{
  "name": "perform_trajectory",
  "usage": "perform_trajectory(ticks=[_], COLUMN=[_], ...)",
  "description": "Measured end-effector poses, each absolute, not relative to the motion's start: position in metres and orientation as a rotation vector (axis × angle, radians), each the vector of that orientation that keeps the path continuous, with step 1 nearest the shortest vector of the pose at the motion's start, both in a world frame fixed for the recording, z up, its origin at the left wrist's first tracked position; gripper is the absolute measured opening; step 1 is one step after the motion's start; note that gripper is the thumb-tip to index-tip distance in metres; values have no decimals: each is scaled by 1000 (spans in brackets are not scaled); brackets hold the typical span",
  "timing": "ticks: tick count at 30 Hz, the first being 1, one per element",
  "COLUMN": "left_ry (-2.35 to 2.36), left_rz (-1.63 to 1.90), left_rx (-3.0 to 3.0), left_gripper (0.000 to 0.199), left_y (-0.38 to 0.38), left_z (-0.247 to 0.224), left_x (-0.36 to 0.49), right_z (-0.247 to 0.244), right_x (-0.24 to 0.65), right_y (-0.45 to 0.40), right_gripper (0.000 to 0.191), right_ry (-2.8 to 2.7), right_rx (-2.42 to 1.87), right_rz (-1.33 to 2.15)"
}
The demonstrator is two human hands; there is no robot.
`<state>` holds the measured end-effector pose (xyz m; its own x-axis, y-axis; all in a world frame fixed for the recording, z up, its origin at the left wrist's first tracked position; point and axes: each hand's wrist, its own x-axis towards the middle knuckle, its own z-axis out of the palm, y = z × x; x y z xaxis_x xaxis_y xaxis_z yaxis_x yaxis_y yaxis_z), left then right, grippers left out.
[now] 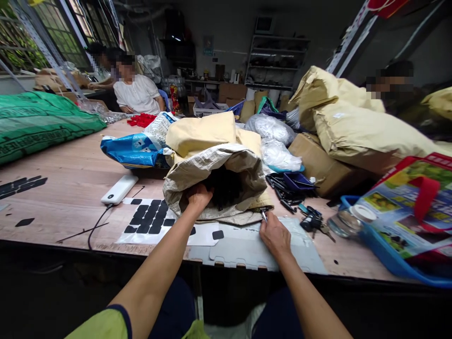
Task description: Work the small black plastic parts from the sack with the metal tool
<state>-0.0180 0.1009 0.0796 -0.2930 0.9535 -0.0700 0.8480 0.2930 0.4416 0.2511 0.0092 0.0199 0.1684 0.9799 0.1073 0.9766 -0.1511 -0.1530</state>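
A cream-coloured sack [215, 155] lies on its side with its mouth facing me, and dark items [226, 186] fill its shadowed inside. My left hand [200, 197] reaches into the mouth at the left, touching or close to the dark items; its fingertips are lost in shadow. By the lower right rim of the sack, my right hand [276, 234] is closed on a slim shiny metal piece [264, 215], whose kind I cannot make out. Rows of black rounded patches [150, 216] lie on a white sheet left of the sack, with a single patch [218, 234] nearer me.
Left of the sack are a white power bank [119, 189] with a cable and a blue bag [136, 149]. To the right lie black pens [282, 190], keys [314, 221], a clear jar [348, 221] and a blue basket [388, 256]. Co-workers sit beyond the table [77, 188].
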Motion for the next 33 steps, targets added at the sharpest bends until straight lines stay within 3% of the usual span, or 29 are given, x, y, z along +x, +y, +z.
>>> perform_trajectory(ticks=[6,14,21,33], left_ry=[2254,1621,1550,1502], left_rz=[436,673,767,765], left_rx=[1616,2085,2231,2180], left_gripper=[39,17,14,15], left_y=[57,-23,-24,-20], left_z=[71,35,7,4], left_x=[-28,2,8,3], right_z=[21,18,17,32], right_x=[252,252,251,259], right_y=[9,9,6,-17], right_gripper=[24,23,26,39], right_ry=[-1894,-1896,-1844,-1685], right_rx=[-2252,-2238,-2203,-2039], right_rz=[61,32,56,281])
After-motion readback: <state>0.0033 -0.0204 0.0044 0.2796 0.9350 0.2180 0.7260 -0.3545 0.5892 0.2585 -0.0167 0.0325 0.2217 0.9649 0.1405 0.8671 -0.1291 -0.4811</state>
